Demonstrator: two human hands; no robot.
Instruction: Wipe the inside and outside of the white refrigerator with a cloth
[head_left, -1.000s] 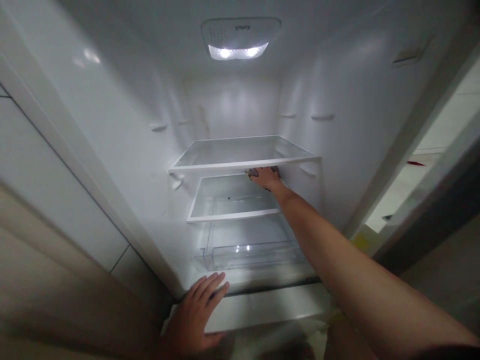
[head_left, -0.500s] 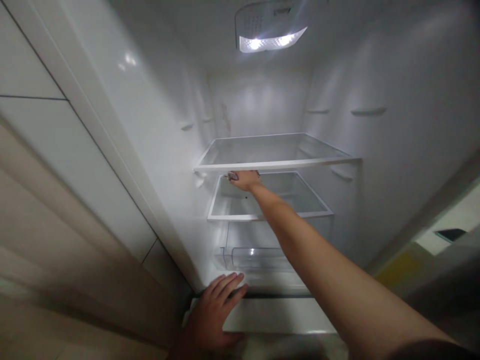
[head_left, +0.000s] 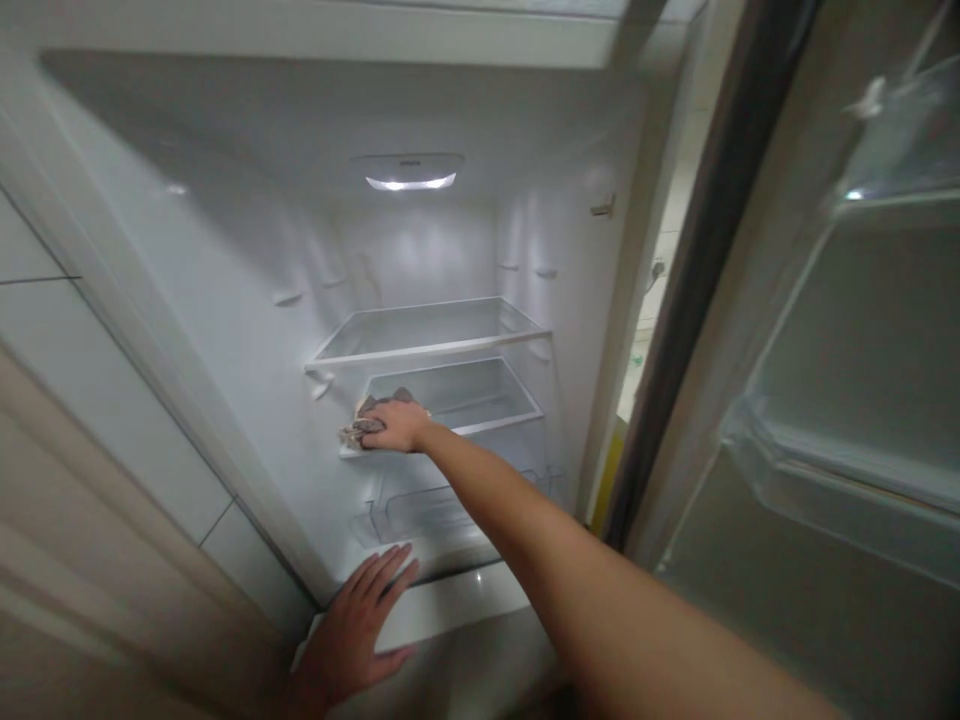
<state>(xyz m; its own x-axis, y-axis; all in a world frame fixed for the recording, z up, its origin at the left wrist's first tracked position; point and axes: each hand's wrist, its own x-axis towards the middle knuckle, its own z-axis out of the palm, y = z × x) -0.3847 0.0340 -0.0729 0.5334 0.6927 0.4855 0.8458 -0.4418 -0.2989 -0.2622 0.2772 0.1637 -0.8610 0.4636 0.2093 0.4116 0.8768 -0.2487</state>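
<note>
My right hand [head_left: 397, 425] reaches into a fridge and presses a crumpled greyish cloth [head_left: 366, 430] on the front left corner of the lower glass shelf [head_left: 472, 395]. Its fingers are bent over the cloth, which bunches out around them. Above that hand lies the upper glass shelf [head_left: 435, 330], with a white rim. Low at the front, my left hand [head_left: 360, 620] rests with fingers stretched out on the white ledge [head_left: 450, 605] at the fridge's bottom edge. It holds nothing.
A clear plastic drawer [head_left: 442, 510] sits below the shelves. The fridge lamp [head_left: 411, 180] is lit at the top. To the right stands the open door [head_left: 840, 400] with clear door bins [head_left: 840, 490]. A tiled wall [head_left: 112, 380] runs close along the left.
My right hand has moved the cloth from the back of the lower shelf to its front left corner. The view has pulled back, showing the door. My left hand stays on the ledge.
</note>
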